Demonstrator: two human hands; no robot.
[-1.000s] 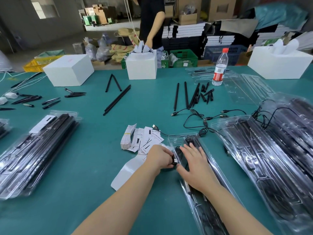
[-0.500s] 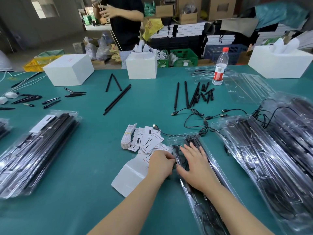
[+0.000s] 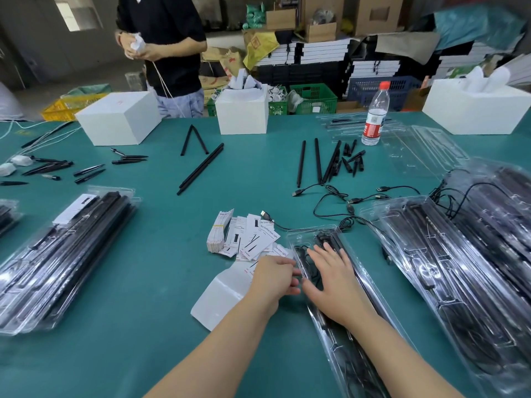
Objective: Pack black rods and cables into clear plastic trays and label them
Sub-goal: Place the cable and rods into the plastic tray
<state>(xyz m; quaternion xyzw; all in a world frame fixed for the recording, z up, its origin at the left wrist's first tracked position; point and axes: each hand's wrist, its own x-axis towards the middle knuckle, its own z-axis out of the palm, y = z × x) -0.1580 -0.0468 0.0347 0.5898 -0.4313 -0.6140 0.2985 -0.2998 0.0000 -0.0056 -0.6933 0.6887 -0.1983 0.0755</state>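
Right now, step in hand: seating a cable into the near tray, as I judge it.
Right hand (image 3: pixel 334 285): lies flat on the clear tray (image 3: pixel 370 285), fingers straight and spread, pressing it down onto the table.
Left hand (image 3: pixel 275 278): at the tray's left edge, fingers curled inward; they seem to pinch something small there, but I cannot tell what.
Tray contents: black rods (image 3: pixel 340 242) run along its length, and a dark coiled cable (image 3: pixel 304 255) sits in the left pocket just beyond my fingertips.
Labels (image 3: pixel 253 239): a loose fan of white cards just left of the tray's far end, with a white backing sheet (image 3: pixel 221 294) under my left wrist.
Loose stock: more cables (image 3: pixel 333 196) and rods (image 3: pixel 317 160) lie well beyond the tray, toward the water bottle (image 3: pixel 375 116).
Packed trays: stacks at far left (image 3: pixel 57 254) and at right (image 3: pixel 459 268).
Doing it well: I would keep the flat hand steady so the tray cannot slide, tuck the cable fully into its pocket with no loop standing proud, and only then reach for a label.
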